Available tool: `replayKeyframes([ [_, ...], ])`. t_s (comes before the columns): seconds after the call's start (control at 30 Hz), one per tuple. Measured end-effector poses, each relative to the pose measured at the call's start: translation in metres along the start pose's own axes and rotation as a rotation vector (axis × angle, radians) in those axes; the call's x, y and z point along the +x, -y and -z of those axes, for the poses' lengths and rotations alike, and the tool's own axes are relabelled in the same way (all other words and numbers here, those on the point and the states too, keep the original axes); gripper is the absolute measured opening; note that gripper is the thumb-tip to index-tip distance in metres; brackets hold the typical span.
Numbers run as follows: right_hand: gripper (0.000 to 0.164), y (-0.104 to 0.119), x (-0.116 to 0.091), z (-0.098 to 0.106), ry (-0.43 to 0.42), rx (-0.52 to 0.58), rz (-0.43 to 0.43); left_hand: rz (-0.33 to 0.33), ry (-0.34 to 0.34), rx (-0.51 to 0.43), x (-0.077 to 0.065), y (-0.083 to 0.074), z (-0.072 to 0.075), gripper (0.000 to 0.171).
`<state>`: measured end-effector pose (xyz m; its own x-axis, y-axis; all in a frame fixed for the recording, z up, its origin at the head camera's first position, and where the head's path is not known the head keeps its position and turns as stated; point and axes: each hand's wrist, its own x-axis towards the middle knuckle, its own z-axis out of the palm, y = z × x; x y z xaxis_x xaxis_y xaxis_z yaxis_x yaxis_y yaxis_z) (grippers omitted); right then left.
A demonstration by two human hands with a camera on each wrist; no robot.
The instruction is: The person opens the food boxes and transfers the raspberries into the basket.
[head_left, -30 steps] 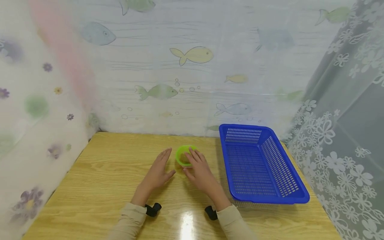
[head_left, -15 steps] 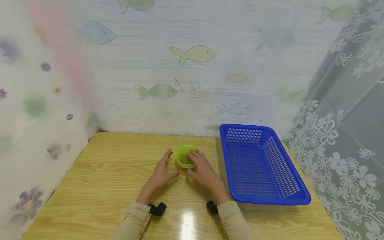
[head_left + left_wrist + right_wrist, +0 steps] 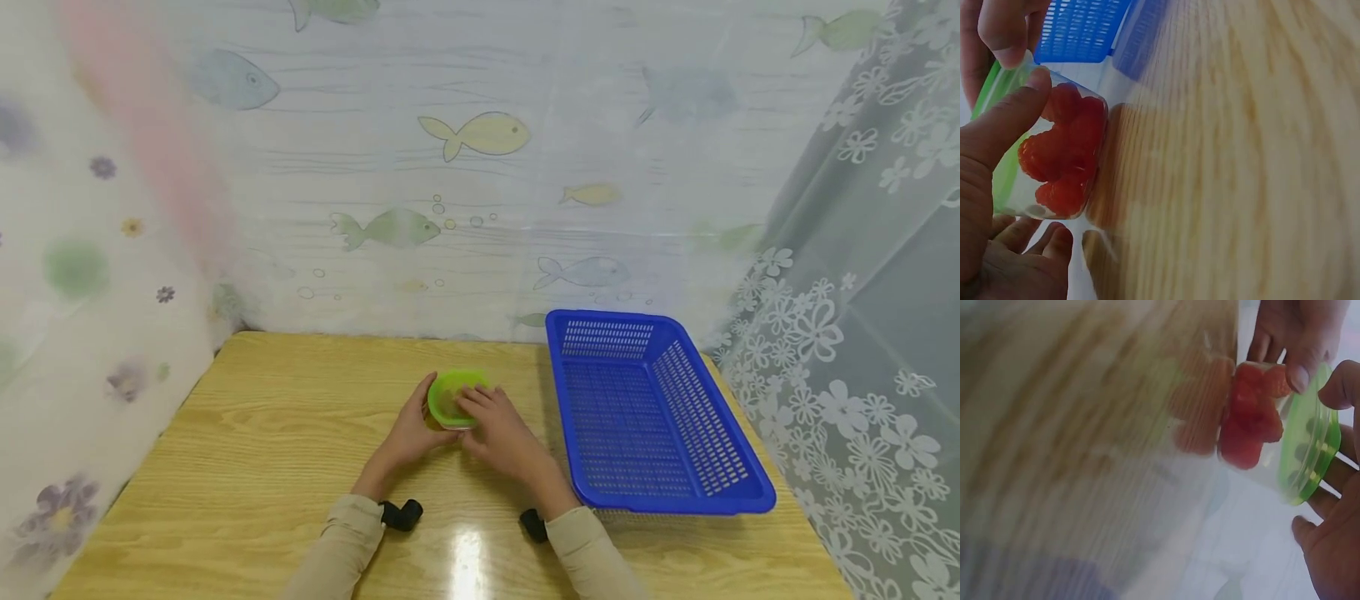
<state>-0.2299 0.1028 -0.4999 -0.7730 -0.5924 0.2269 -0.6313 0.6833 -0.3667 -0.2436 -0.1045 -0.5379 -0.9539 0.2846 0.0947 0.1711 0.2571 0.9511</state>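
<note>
A small clear plastic food container (image 3: 1024,201) stands on the table with red berries (image 3: 1063,147) inside, raspberry-like in look. Its bright green lid (image 3: 442,398) is on top, partly covered by fingers in the head view. My left hand (image 3: 408,431) grips the container from the left, thumb along its near side and fingers around the far side. From the right, my right hand (image 3: 504,435) holds the lid's edge, its thumb at the near rim and its fingers over the top, as the right wrist view shows.
A large blue slotted basket (image 3: 561,417) stands to the right of the hands. The glossy wooden table (image 3: 285,433) ends at a fish-patterned curtain (image 3: 360,283) behind. Dark wrist mounts (image 3: 402,515) sit by both sleeves.
My left hand has come in from the left and closed around the container, which has shifted slightly left. My right hand's fingers stay over the lid, with the thumb now at its rim.
</note>
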Motion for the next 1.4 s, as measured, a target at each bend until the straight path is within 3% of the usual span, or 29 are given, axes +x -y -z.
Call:
replayKeyframes([
  [0.2, 0.048, 0.005, -0.002, 0.002, 0.033, -0.01, 0.04, -0.046, -0.004, -0.017, 0.001, 0.006, 0.004, 0.102],
  [0.77, 0.047, -0.005, -0.001, 0.005, 0.001, -0.146, 0.241, -0.08, 0.127, -0.1, 0.0, 0.013, 0.021, 0.095],
  [0.93, 0.047, -0.004, -0.002, 0.007, 0.005, -0.152, 0.265, -0.072, 0.129, -0.112, -0.001, 0.013, 0.02, 0.094],
  [1.2, 0.045, 0.001, -0.003, 0.005, 0.041, -0.165, 0.233, -0.043, 0.08, -0.086, -0.005, 0.011, 0.017, 0.094],
  [1.4, 0.044, 0.005, -0.001, 0.005, 0.018, -0.23, 0.298, -0.052, 0.054, -0.07, -0.011, 0.01, 0.017, 0.095],
])
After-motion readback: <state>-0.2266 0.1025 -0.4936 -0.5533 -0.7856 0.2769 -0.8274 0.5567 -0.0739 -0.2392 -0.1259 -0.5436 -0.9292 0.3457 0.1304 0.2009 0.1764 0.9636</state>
